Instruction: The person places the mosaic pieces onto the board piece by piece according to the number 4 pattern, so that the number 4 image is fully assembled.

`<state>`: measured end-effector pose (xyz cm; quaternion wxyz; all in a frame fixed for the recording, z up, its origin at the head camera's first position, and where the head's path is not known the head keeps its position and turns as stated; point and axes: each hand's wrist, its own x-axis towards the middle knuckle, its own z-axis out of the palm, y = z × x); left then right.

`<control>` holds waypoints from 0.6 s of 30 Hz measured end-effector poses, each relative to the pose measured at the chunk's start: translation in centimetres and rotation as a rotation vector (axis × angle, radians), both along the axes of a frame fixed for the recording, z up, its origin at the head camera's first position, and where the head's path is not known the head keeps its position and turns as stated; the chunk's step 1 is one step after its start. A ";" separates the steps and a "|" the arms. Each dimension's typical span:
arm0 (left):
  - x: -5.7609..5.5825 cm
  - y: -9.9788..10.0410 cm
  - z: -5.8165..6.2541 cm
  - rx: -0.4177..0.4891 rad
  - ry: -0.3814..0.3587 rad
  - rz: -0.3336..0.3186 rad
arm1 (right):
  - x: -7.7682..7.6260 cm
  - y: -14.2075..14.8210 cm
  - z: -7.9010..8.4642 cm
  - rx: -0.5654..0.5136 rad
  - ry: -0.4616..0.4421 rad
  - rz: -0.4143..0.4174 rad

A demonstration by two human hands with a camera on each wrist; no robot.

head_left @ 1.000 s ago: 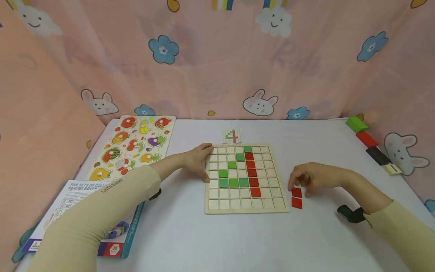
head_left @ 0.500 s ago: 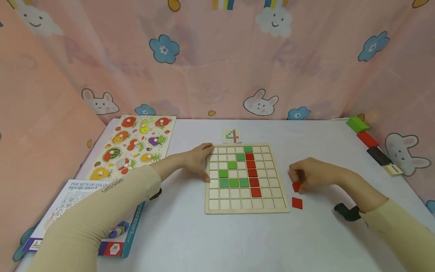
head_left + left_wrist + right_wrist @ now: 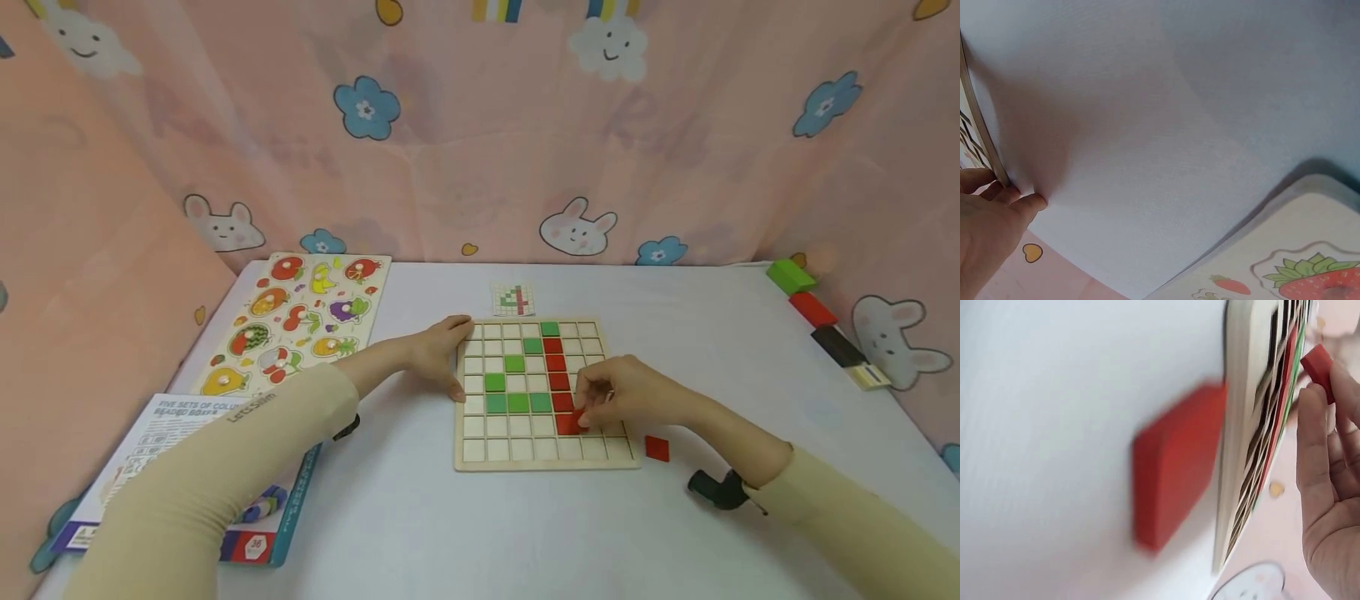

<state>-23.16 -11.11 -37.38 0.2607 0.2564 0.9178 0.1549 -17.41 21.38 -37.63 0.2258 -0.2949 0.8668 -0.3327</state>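
A wooden grid board (image 3: 547, 466) lies flat on the white table. Several green tiles (image 3: 514, 363) make a diagonal and a row in it, beside a column of red tiles (image 3: 558, 382). My left hand (image 3: 433, 357) rests against the board's left edge, fingers near the far corner and thumb lower down. Over the right half of the board, my right hand (image 3: 630, 392) pinches a red square tile (image 3: 1318, 365) between thumb and fingers, near the bottom of the red column. One loose red tile (image 3: 657, 448) lies just right of the board.
A small pattern card (image 3: 513, 299) lies behind the board. At left are a fruit puzzle board (image 3: 300, 329) and a boxed set (image 3: 288, 521). Green, red and black blocks (image 3: 832, 343) line the right edge. A pink printed curtain (image 3: 465, 150) encloses the table.
My right hand has picked up one of the two loose red tiles and carried it left over the board. The left hand has stayed at the board's edge.
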 end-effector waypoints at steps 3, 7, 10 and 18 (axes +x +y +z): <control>-0.1 0.0 -0.1 -0.009 0.003 -0.002 | 0.7 -1.3 -0.2 -0.013 -0.004 0.049; -0.2 0.1 -0.1 -0.024 0.004 0.002 | 1.3 -2.0 -0.2 -0.009 0.009 0.063; -0.2 0.1 -0.1 -0.025 0.004 0.002 | 1.6 -2.2 -0.3 0.008 0.035 0.068; -0.2 0.0 -0.3 -0.015 0.005 0.000 | 1.7 -2.1 -0.3 0.057 0.103 0.116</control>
